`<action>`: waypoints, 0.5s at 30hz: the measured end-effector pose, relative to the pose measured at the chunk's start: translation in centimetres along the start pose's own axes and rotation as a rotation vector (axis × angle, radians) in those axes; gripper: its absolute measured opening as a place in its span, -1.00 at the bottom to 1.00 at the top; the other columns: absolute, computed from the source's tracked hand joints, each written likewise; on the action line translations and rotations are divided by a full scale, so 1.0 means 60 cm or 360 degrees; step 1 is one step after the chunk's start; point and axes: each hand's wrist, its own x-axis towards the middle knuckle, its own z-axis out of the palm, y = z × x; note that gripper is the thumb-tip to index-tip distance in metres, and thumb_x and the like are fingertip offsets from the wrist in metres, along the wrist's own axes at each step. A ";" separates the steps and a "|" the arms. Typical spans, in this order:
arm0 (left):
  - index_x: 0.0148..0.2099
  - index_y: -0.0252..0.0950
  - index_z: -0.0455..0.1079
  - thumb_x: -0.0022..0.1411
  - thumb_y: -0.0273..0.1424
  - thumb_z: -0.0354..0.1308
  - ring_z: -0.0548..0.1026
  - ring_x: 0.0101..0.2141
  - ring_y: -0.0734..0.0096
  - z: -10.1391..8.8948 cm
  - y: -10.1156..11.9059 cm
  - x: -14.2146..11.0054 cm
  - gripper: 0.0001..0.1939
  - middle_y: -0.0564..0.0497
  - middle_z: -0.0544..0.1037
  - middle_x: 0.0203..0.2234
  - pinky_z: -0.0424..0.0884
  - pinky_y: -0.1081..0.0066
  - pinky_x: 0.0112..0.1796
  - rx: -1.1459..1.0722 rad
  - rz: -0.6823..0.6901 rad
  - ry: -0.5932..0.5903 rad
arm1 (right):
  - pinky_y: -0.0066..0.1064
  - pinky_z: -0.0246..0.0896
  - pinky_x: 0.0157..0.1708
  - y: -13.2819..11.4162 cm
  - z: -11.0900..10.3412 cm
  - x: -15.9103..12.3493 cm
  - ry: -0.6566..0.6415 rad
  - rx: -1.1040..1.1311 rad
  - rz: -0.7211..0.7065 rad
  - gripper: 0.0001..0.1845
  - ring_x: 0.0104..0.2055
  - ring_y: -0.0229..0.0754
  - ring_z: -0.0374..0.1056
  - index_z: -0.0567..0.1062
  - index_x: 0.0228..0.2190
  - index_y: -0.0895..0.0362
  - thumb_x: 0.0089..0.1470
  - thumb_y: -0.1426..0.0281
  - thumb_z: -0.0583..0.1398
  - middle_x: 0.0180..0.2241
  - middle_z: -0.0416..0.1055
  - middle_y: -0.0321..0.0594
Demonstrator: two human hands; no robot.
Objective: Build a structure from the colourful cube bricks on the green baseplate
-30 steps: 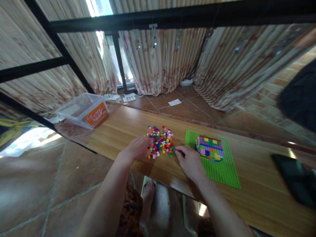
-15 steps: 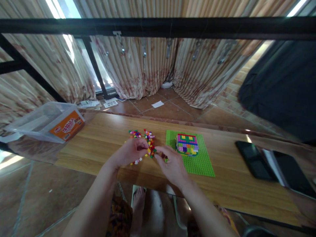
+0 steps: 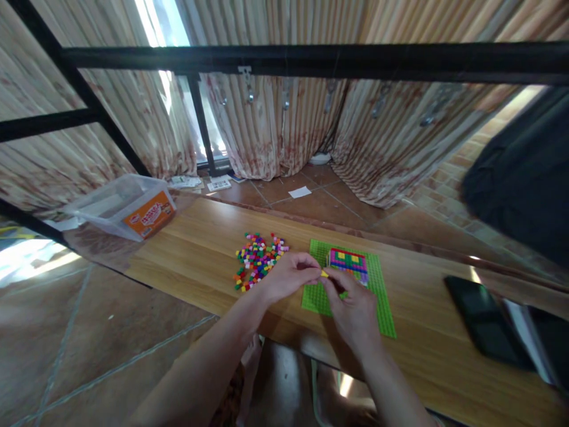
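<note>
A tiny yellow building brick [image 3: 324, 274] shows between the fingertips of my two hands, above the green baseplate [image 3: 315, 302]. My left hand [image 3: 291, 275] pinches it from the left. From the right, the thumb and forefinger of my right hand [image 3: 355, 305] close on the same spot. Just behind my fingers stands a block-built structure [image 3: 349, 261] with red, yellow, green and purple rows; my right hand hides its lower front. Left of my left hand lies a loose heap of small colourful bricks [image 3: 258, 258] on the wooden table.
A clear plastic box [image 3: 106, 204] with an orange label stands beyond the table's left end. Towards the right lie a dark tablet-like device [image 3: 484, 320] and another dark flat object [image 3: 551, 335]. Curtains [image 3: 267, 130] and a black metal bar [image 3: 311, 62] are across the far side.
Both hands have moved right, from the loose bricks to over the baseplate, carrying the yellow brick. Their fingertips have come together. The camera view has shifted left.
</note>
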 end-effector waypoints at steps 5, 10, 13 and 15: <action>-0.36 -0.39 0.46 0.05 -0.38 0.27 0.40 -0.49 0.56 0.025 -0.003 0.009 -0.85 0.07 0.49 -0.54 0.33 0.51 -0.37 -0.0073 0.0044 -0.0051 | -0.36 0.34 -0.23 0.010 -0.031 -0.003 0.0107 -0.0019 0.0081 -0.76 -0.27 -0.19 0.45 0.59 -0.27 0.10 0.16 0.26 0.17 -0.27 0.54 -0.17; -0.38 -0.36 0.47 0.08 -0.45 0.19 0.40 -0.50 0.54 0.033 -0.006 0.024 -0.93 0.07 0.50 -0.56 0.30 0.52 -0.40 0.0190 0.0120 0.0102 | -0.31 0.34 -0.29 0.048 -0.079 -0.010 0.0335 0.0131 0.0721 -0.65 -0.32 -0.11 0.47 0.61 -0.30 0.15 0.05 0.14 0.22 -0.33 0.57 -0.13; -0.39 -0.35 0.47 0.09 -0.48 0.16 0.42 -0.47 0.51 0.032 -0.015 0.034 -0.93 0.06 0.52 -0.52 0.31 0.52 -0.39 0.0407 0.0189 0.0244 | -0.31 0.32 -0.37 0.067 -0.099 -0.017 0.0357 0.0150 0.0976 -0.59 -0.39 -0.07 0.46 0.63 -0.33 0.19 -0.01 0.11 0.24 -0.43 0.57 -0.13; -0.37 -0.34 0.47 0.10 -0.48 0.14 0.44 -0.44 0.49 0.032 -0.020 0.038 -0.91 0.04 0.54 -0.48 0.33 0.50 -0.37 0.0529 0.0234 0.0284 | -0.32 0.30 -0.39 0.071 -0.104 -0.021 0.0320 0.0138 0.0985 -0.57 -0.39 -0.07 0.45 0.64 -0.32 0.20 -0.02 0.10 0.23 -0.43 0.57 -0.13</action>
